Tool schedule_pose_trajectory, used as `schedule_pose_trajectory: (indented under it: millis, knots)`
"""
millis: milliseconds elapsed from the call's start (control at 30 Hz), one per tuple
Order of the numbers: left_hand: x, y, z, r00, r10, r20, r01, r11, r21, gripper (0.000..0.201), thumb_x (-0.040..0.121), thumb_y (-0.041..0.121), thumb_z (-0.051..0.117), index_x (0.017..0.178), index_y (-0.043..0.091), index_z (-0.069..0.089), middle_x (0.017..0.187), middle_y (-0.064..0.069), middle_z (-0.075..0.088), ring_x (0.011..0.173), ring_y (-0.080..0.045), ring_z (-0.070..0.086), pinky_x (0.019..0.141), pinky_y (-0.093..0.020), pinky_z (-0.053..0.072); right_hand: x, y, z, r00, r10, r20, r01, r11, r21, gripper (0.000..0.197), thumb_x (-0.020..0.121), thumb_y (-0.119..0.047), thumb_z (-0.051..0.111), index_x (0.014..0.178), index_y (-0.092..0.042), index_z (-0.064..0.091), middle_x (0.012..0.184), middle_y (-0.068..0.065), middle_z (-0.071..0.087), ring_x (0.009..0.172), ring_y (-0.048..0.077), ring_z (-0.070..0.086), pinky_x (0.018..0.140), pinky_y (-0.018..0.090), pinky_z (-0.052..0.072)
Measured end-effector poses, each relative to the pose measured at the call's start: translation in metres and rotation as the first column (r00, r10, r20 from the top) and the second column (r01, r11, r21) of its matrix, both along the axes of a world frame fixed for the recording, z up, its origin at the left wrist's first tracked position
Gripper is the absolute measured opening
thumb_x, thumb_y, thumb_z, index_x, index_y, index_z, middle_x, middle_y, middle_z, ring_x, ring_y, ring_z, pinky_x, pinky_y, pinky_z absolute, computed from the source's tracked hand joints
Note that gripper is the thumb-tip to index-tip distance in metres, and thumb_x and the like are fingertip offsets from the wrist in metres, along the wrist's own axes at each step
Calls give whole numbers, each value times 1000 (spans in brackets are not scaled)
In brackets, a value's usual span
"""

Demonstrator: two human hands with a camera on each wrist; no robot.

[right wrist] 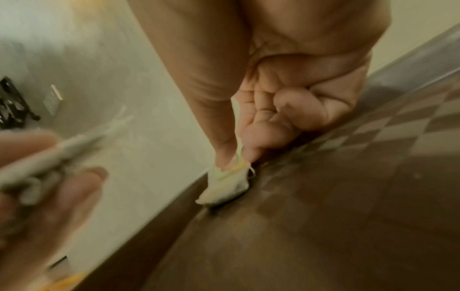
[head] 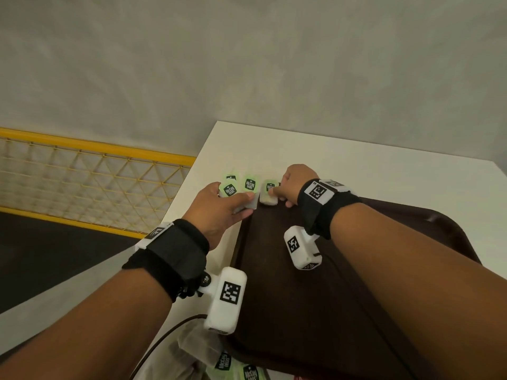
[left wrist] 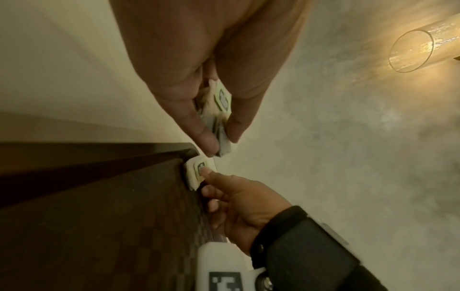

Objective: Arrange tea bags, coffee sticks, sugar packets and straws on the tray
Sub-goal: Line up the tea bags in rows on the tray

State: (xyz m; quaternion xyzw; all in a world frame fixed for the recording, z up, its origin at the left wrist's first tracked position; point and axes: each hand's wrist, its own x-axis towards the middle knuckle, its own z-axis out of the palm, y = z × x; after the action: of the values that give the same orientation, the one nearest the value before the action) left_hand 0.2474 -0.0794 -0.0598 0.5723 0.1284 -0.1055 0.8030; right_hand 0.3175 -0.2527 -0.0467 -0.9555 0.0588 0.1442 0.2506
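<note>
Right hand (head: pixel 292 185) pinches one tea bag (head: pixel 269 193) at the tray (head: pixel 343 297) far-left corner, seating it. Left hand (head: pixel 219 209), grip pinched on a fanned stack (head: pixel 241 187) (ready supply, probably), hovers just left of the tray.

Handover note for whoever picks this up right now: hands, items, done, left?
Left hand: grips a fan of tea bags just off the tray's far left corner.
Right hand: pinches one tea bag down at the far edge of the brown tray.
More tea bags lie near the tray's near edge.
Done: first tea bag being placed.
Left: remaining tea bags. No coffee sticks, sugar packets or straws in view.
</note>
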Motion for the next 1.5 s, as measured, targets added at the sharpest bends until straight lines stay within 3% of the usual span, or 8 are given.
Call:
schedule_pose_trajectory:
  millis: [100, 200, 367, 700, 967, 1133, 1333, 1500]
  knots:
    - [0, -2, -2, 1000, 9, 7, -9, 1000, -6, 43, 86, 2, 70, 125, 3, 54, 117, -13, 69, 102, -24, 69, 66, -23, 58, -6, 0, 6, 1000, -18, 25, 13, 980, 196, 40, 96, -44, 53, 88, -7, 67, 71, 3, 69, 55, 12, 56, 60, 26, 45]
    - [2, -5, -3, 999, 41, 31, -40, 999, -6, 41, 86, 2, 70, 125, 0, 55, 116, -16, 69, 98, -24, 70, 66, -23, 58, -17, 0, 12, 995, -43, -85, 85, 800, 595, 42, 95, -47, 54, 95, -7, 68, 85, 7, 72, 57, 11, 57, 55, 23, 43]
    - [4, -12, -5, 998, 39, 41, -40, 999, 23, 42, 87, 3, 70, 126, -1, 55, 118, -18, 68, 99, -24, 70, 68, -23, 58, -30, -7, 8, 988, 45, -149, 79, 683, 726, 8, 86, -15, 71, 90, -11, 66, 75, 5, 70, 61, 9, 61, 60, 22, 45]
    - [2, -6, 6, 993, 70, -100, -76, 996, -51, 9, 97, 2, 44, 100, 6, 52, 130, -26, 50, 107, -37, 65, 74, -32, 62, -28, -17, 6, 959, -111, -263, 250, 768, 590, 12, 90, -10, 66, 101, -9, 62, 82, 8, 69, 57, 12, 61, 49, 19, 44]
    - [0, 1, 2, 997, 10, -83, 0, 993, 120, 17, 96, 3, 44, 109, 6, 54, 120, -21, 62, 99, -30, 71, 77, -33, 58, -29, 2, 12, 944, -177, -278, 277, 884, 376, 22, 93, -14, 62, 111, -1, 64, 97, 8, 68, 56, 12, 54, 38, 18, 37]
    - [-4, 1, 0, 998, -20, -62, 32, 981, 191, 18, 98, 10, 48, 114, 7, 56, 116, -16, 64, 96, -24, 71, 67, -26, 55, -30, 6, 14, 951, -113, -288, 202, 931, 303, 19, 98, -22, 56, 85, -8, 55, 77, -1, 60, 58, 11, 53, 50, 22, 35]
    - [-10, -4, -2, 997, -70, -31, 75, 977, 201, 16, 101, 12, 51, 114, 8, 59, 116, -10, 66, 94, -19, 69, 73, -24, 58, -31, -2, 9, 985, -126, -117, 158, 930, 331, 26, 95, -33, 59, 82, -10, 56, 67, 2, 59, 40, 9, 50, 42, 23, 35]
    - [-8, -9, -2, 998, -54, 28, 45, 967, 250, 19, 96, 12, 61, 115, 9, 62, 114, -13, 68, 99, -21, 67, 79, -28, 58, -37, -4, 6, 998, 28, -56, 13, 785, 620, 21, 88, -31, 69, 91, -11, 70, 76, 2, 66, 58, 10, 56, 51, 21, 41]
